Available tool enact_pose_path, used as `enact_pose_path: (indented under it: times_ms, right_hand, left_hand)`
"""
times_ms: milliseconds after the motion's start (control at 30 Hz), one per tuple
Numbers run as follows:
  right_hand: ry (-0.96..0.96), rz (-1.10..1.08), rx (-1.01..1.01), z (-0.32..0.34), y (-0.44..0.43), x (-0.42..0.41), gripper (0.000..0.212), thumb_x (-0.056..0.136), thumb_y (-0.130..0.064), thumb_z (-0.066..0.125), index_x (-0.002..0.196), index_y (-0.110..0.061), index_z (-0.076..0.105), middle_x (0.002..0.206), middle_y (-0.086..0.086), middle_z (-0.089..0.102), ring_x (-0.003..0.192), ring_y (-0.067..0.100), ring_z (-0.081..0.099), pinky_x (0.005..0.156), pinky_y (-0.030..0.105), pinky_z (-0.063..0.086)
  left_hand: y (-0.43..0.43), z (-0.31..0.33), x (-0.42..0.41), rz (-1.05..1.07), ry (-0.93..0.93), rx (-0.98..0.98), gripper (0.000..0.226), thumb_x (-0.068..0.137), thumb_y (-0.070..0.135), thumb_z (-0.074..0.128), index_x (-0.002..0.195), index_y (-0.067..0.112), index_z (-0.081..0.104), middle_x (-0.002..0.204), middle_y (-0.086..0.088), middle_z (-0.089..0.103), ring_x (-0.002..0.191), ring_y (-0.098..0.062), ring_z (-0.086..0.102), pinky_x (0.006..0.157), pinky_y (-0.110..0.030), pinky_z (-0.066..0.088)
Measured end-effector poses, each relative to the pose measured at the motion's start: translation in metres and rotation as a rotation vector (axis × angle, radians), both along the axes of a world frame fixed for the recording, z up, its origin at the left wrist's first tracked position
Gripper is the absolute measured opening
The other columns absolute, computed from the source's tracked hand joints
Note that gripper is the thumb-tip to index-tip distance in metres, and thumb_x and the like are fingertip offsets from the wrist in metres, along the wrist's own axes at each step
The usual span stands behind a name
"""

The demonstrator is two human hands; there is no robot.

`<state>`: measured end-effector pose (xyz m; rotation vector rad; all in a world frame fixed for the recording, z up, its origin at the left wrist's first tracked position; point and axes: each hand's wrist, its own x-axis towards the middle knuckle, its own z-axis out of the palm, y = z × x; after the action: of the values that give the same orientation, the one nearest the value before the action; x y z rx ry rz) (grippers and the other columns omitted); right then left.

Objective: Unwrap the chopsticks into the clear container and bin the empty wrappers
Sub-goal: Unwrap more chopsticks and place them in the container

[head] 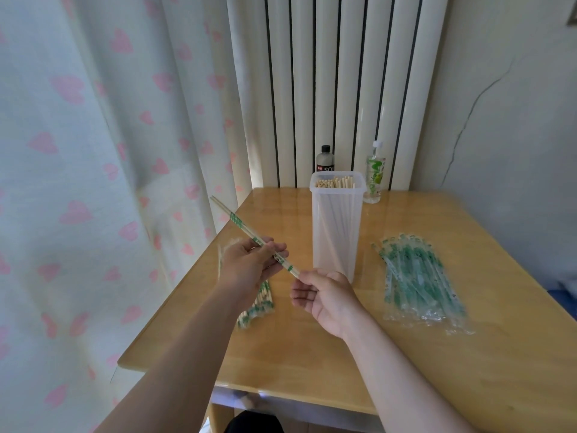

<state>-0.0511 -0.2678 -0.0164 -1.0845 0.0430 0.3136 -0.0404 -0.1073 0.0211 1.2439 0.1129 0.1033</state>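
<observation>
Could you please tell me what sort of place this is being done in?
Most likely a room in a home: a wooden table stands in front of a white column radiator, and a curtain printed with pink hearts hangs on the left.

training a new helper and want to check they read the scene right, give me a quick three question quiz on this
1. True or false: the clear container already holds chopsticks.
2. The empty wrappers lie where, from the person's side? A left of the container, B right of it, C behind it.
3. Fill in: the right hand pinches the near end of the wrapped pair; the ___ hand grips its middle.
Key: 1 true; 2 B; 3 left hand.
</observation>
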Motion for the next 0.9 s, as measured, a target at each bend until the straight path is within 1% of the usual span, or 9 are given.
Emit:
enact_pose_path:
  times_ms: [167, 267, 400, 467, 567, 633, 700, 800, 900]
  right_hand:
    - [-0.010, 0.014, -0.072, -0.001, -0.002, -0.003, 0.007, 0.097, 0.003, 0.060, 0.096, 0.008, 0.065, 0.074, 0.018, 0.068, 0.064, 0.025, 0.067, 0.059, 0.033, 0.057]
    - [0.004, 0.023, -0.114, -0.005, -0.009, -0.005, 0.007, 0.096, 0.003, 0.062, 0.097, 0.009, 0.064, 0.075, 0.018, 0.068, 0.065, 0.026, 0.067, 0.060, 0.034, 0.057]
    - [0.036, 0.001, -0.153, -0.010, -0.020, -0.007, 0.006, 0.096, 0.004, 0.062, 0.097, 0.009, 0.065, 0.076, 0.019, 0.068, 0.065, 0.027, 0.066, 0.059, 0.035, 0.057]
    - [0.047, -0.022, -0.129, -0.009, -0.024, -0.008, 0.006, 0.095, 0.004, 0.062, 0.098, 0.009, 0.064, 0.076, 0.020, 0.068, 0.065, 0.028, 0.067, 0.059, 0.035, 0.058]
    - [0.054, -0.049, -0.008, -0.003, -0.026, -0.011, 0.016, 0.094, 0.005, 0.065, 0.108, 0.012, 0.064, 0.081, 0.022, 0.068, 0.068, 0.028, 0.067, 0.060, 0.035, 0.059]
    - [0.040, -0.071, 0.030, 0.001, -0.028, -0.012, 0.019, 0.092, 0.006, 0.067, 0.110, 0.014, 0.065, 0.081, 0.020, 0.068, 0.069, 0.025, 0.066, 0.061, 0.032, 0.060]
    - [0.033, -0.095, 0.018, 0.003, -0.034, -0.013, 0.018, 0.092, 0.008, 0.066, 0.109, 0.015, 0.066, 0.080, 0.020, 0.068, 0.069, 0.024, 0.066, 0.062, 0.031, 0.060]
    - [0.032, -0.116, -0.035, 0.004, -0.050, -0.017, 0.019, 0.091, 0.008, 0.067, 0.108, 0.015, 0.068, 0.085, 0.022, 0.069, 0.072, 0.025, 0.067, 0.063, 0.031, 0.061]
    - [0.033, -0.169, -0.011, 0.008, -0.066, -0.022, 0.016, 0.091, 0.008, 0.067, 0.106, 0.013, 0.068, 0.083, 0.019, 0.069, 0.072, 0.024, 0.066, 0.063, 0.030, 0.061]
  left_hand:
    - [0.001, 0.001, -0.002, 0.005, -0.010, 0.033, 0.011, 0.096, 0.001, 0.062, 0.107, 0.000, 0.062, 0.097, -0.018, 0.075, 0.094, -0.030, 0.074, 0.081, -0.040, 0.060]
    - [0.005, 0.004, -0.002, 0.038, -0.015, 0.041, 0.007, 0.096, 0.001, 0.062, 0.103, 0.001, 0.062, 0.096, -0.019, 0.075, 0.093, -0.034, 0.074, 0.083, -0.045, 0.059]
    - [0.011, 0.009, 0.000, 0.084, -0.025, 0.023, 0.006, 0.098, 0.002, 0.061, 0.104, 0.001, 0.062, 0.092, -0.015, 0.075, 0.092, -0.033, 0.074, 0.085, -0.046, 0.059]
    - [0.010, 0.009, 0.001, 0.112, -0.026, 0.001, 0.008, 0.098, 0.003, 0.061, 0.106, 0.001, 0.062, 0.095, -0.016, 0.075, 0.092, -0.032, 0.075, 0.082, -0.044, 0.060]
    - [0.002, 0.008, 0.000, 0.101, -0.024, -0.036, 0.010, 0.100, 0.004, 0.059, 0.109, 0.000, 0.061, 0.096, -0.015, 0.074, 0.091, -0.030, 0.075, 0.073, -0.037, 0.061]
    - [-0.003, 0.008, -0.002, 0.087, -0.027, -0.055, 0.010, 0.100, 0.004, 0.058, 0.109, 0.000, 0.060, 0.094, -0.014, 0.073, 0.090, -0.031, 0.075, 0.070, -0.035, 0.061]
    - [-0.004, 0.010, -0.002, 0.100, -0.027, -0.077, 0.008, 0.100, 0.003, 0.058, 0.107, 0.001, 0.060, 0.095, -0.016, 0.073, 0.090, -0.032, 0.075, 0.074, -0.038, 0.061]
    - [-0.002, 0.016, -0.001, 0.153, -0.033, -0.096, 0.005, 0.100, 0.003, 0.057, 0.099, 0.002, 0.061, 0.095, -0.016, 0.072, 0.087, -0.031, 0.075, 0.078, -0.042, 0.061]
    - [-0.002, 0.018, -0.002, 0.202, -0.028, -0.138, 0.009, 0.100, 0.003, 0.056, 0.093, 0.003, 0.062, 0.095, -0.015, 0.071, 0.087, -0.029, 0.075, 0.080, -0.042, 0.061]
